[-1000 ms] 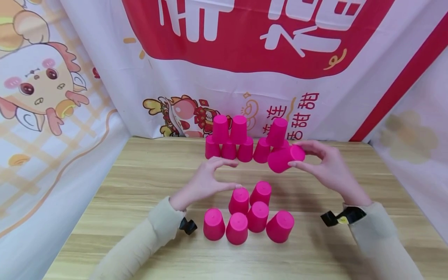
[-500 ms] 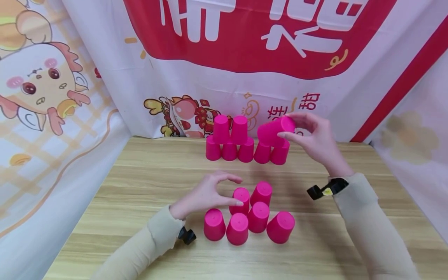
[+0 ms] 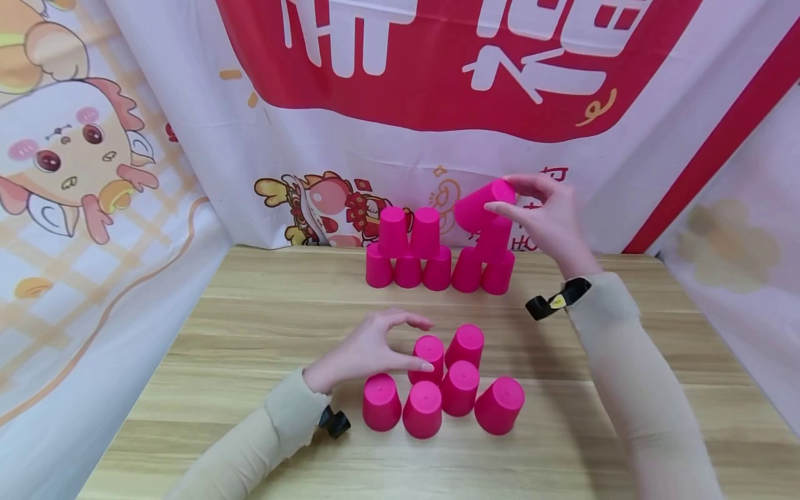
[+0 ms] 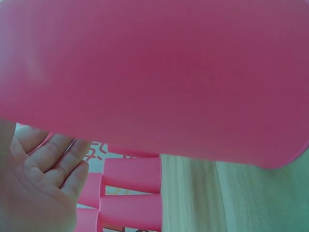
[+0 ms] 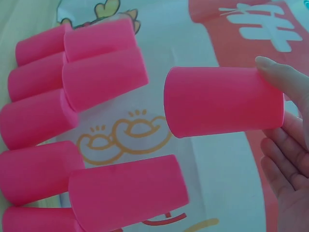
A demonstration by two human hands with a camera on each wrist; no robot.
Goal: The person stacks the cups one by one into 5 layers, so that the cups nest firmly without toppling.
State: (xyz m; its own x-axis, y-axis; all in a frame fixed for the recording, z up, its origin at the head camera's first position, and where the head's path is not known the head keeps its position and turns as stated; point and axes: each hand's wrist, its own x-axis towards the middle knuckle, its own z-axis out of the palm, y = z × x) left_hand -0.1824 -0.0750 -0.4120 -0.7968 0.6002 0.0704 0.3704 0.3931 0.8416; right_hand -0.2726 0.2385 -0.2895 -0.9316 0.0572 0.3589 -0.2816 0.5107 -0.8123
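Note:
In the head view my right hand (image 3: 546, 215) pinches a tilted pink cup (image 3: 476, 207) by its closed end, thumb in front and fingers behind. This cup hangs high at the back, overlapping the top of an upturned upper-row cup (image 3: 492, 242). In the right wrist view a space shows between the held cup (image 5: 224, 101) and that upper-row cup (image 5: 128, 193). My left hand (image 3: 375, 347) stays low, thumb and fingers curved apart beside an upturned cup (image 3: 428, 347), the thumb overlapping its front. A cup (image 4: 159, 77) fills most of the left wrist view, with loosely bent fingers behind it.
Several upturned cups (image 3: 408, 272) form a bottom row at the back of the wooden table (image 3: 262, 312), two more cups (image 3: 394, 232) standing on its left part. Nearer, several single upturned cups (image 3: 422, 410) stand in a loose group. A printed cloth (image 3: 350, 139) hangs behind.
My right hand has raised the tilted cup from in front of the back row to above the right upper cup. The left hand has dropped slightly toward the near cups.

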